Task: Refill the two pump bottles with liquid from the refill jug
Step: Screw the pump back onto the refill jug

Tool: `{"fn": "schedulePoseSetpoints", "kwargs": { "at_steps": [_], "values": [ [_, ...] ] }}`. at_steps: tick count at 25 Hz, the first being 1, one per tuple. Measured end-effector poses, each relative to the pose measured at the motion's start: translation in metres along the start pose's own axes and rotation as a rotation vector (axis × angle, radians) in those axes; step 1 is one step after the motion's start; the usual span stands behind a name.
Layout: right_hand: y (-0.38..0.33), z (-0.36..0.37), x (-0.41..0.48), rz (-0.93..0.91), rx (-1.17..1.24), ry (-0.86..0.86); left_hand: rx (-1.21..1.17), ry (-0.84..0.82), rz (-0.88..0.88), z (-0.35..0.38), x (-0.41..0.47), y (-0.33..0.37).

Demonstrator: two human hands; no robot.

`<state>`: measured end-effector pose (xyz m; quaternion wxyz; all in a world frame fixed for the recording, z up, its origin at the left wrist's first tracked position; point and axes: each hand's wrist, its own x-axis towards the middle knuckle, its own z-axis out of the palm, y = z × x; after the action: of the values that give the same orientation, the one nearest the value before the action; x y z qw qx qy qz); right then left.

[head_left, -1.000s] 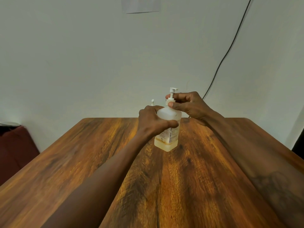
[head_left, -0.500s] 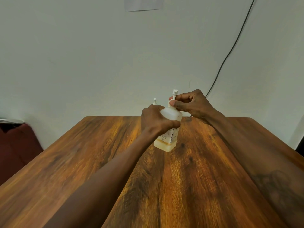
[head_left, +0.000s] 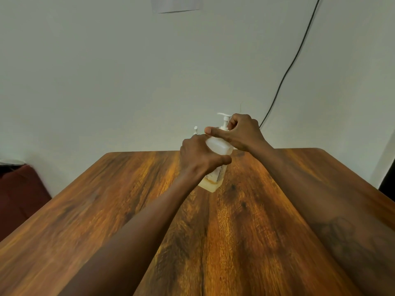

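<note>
Fingers of the right hand (head_left: pixel 241 133) pinch the pump collar at centre frame while the left hand (head_left: pixel 199 159) clamps the light, near-empty, probably slippery bottle (head_left: pixel 218 146) by its shoulder.

We've got the pump bottle (head_left: pixel 217 165) on the table (head_left: pixel 245 231) toward the far edge, second pump bottle (head_left: pixel 195 130) just behind-left, cable (head_left: pixel 286 75) on the wall behind.

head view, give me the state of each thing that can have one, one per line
pump bottle: tilted, pump still on, only a little amber liquid at the bottom
left hand: wrapped around the bottle's body
right hand: closed on the pump collar
second pump bottle: behind the left hand, only its pump tip shows
wooden table: the tilted bottle rests on it
</note>
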<state>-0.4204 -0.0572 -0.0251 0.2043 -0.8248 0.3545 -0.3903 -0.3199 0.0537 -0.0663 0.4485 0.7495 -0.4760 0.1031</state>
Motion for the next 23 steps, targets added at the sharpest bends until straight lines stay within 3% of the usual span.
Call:
{"fn": "schedulePoseSetpoints", "kwargs": {
  "at_steps": [5,7,11,17,18,21,23],
  "values": [
    [0.006,-0.012,0.009,0.001,0.784,-0.448,-0.037,-0.06,0.014,-0.01,0.011,0.004],
    [0.012,-0.019,0.007,-0.041,0.892,-0.538,-0.048,-0.089,0.029,-0.012,0.011,0.004],
    [0.014,-0.027,-0.004,-0.136,0.749,-0.47,-0.068,-0.103,0.016,-0.011,0.008,0.002],
    [-0.012,-0.011,-0.013,-0.081,0.353,0.033,-0.07,0.017,0.004,-0.002,0.003,0.004],
    [-0.012,-0.013,-0.011,-0.076,0.321,-0.01,-0.064,0.022,0.009,-0.002,0.003,0.002],
    [-0.003,-0.023,-0.005,-0.045,0.443,-0.42,-0.097,-0.002,-0.01,-0.005,0.004,-0.004],
    [0.003,-0.026,-0.004,-0.081,0.49,-0.465,-0.116,-0.021,0.007,-0.009,0.006,-0.006]
  ]
}}
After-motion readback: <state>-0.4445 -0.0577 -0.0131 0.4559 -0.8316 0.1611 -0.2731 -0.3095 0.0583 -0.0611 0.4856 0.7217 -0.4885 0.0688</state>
